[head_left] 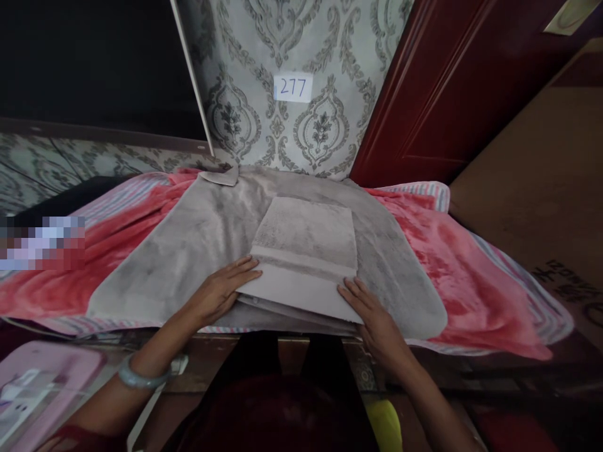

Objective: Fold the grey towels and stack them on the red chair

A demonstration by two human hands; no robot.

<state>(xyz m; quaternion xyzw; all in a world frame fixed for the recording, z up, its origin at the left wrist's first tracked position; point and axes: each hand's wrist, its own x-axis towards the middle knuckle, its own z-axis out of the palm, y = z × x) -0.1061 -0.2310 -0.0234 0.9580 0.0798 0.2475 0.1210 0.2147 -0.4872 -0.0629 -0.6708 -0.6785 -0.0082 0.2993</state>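
Note:
A light grey plush piece of fabric (pixel 308 229), squarish and folded along its near side, lies on a larger grey plush mat or blanket (pixel 207 232). A smooth pale band (pixel 301 285) runs across its near part, with more grey layers showing under the near edge. My left hand (pixel 230 284) rests on the left near corner, fingers stretched out flat. On the right near corner lies my right hand (pixel 370 311), its fingers extended over the top. Both thumbs are mostly hidden, so I cannot tell whether they reach under the edge.
A red blanket (pixel 466 270) with a striped border spreads beneath the grey one. Behind are a patterned wall with a paper marked 277 (pixel 293 87) and a dark screen (pixel 94 69). A cardboard box (pixel 541 182) stands right; a pink stool-like item (pixel 56 376) is low left.

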